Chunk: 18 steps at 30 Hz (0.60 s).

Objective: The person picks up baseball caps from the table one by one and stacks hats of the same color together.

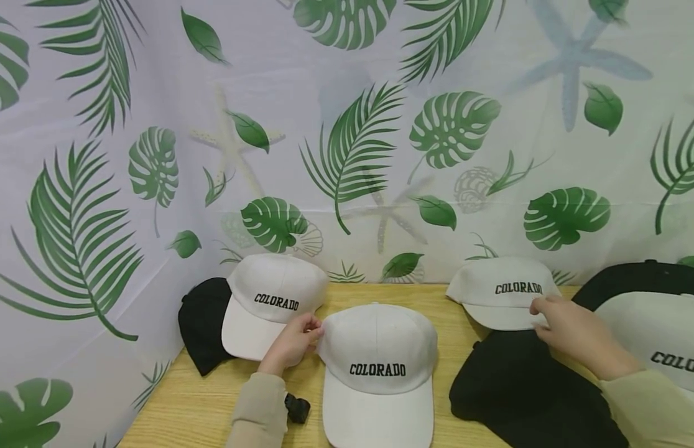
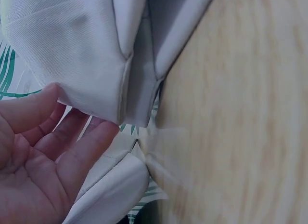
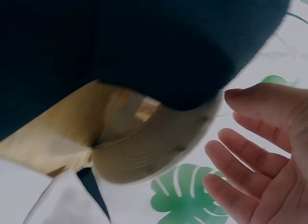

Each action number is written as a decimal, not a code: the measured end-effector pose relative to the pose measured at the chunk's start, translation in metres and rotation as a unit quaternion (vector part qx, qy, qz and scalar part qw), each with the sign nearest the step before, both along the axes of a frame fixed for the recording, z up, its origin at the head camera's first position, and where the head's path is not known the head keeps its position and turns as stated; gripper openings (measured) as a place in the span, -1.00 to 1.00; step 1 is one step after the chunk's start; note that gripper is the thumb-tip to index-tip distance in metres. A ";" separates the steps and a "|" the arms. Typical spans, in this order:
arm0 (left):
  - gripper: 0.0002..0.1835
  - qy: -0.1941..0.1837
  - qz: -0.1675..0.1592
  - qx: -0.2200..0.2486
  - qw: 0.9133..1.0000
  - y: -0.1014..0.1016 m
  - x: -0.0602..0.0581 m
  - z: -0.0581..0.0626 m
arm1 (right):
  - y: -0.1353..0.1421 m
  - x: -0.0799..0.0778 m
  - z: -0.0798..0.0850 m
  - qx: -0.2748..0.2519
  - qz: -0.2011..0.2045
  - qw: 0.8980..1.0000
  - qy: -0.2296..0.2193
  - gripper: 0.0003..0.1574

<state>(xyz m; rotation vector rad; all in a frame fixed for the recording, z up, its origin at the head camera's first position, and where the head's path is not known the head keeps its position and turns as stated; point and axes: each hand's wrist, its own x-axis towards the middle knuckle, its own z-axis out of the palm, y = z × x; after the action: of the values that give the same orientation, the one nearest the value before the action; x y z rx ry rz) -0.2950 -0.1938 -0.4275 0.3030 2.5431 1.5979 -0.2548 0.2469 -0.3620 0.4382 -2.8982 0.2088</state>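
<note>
In the head view, a white cap (image 1: 379, 345) lettered COLORADO stands at the middle, brim toward me. My left hand (image 1: 293, 342) is at its left side. Seen from the left wrist, the thumb and fingers pinch the lower edge of this cap (image 2: 72, 55). My right hand (image 1: 576, 333) is by the right end of a smaller-looking white COLORADO cap (image 1: 487, 280) at the back. Its fingers are loosely spread in the right wrist view, with nothing between them. A black cap (image 1: 520, 386) lies in front of that white one and fills the top of the right wrist view.
Another white COLORADO cap (image 1: 274, 292) overlaps a black cap (image 1: 204, 323) at the left. On the right, a white cap (image 1: 655, 330) stands before a black one (image 1: 632, 277). A small black object (image 1: 298, 409) is beside the left sleeve. A leaf-print cloth (image 1: 347, 143) backs the wooden table (image 1: 179, 404).
</note>
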 end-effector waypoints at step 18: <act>-0.90 -0.001 -0.002 -0.001 1.000 -0.002 -0.002 -0.001 | 0.015 -0.011 -0.029 0.133 0.055 0.983 0.116 -0.74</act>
<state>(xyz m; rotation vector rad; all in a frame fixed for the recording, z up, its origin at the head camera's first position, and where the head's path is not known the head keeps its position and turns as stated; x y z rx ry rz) -0.2970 -0.1955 -0.4280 0.3076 2.5411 1.5923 -0.2655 0.2615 -0.3907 0.6238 -2.6807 -0.2047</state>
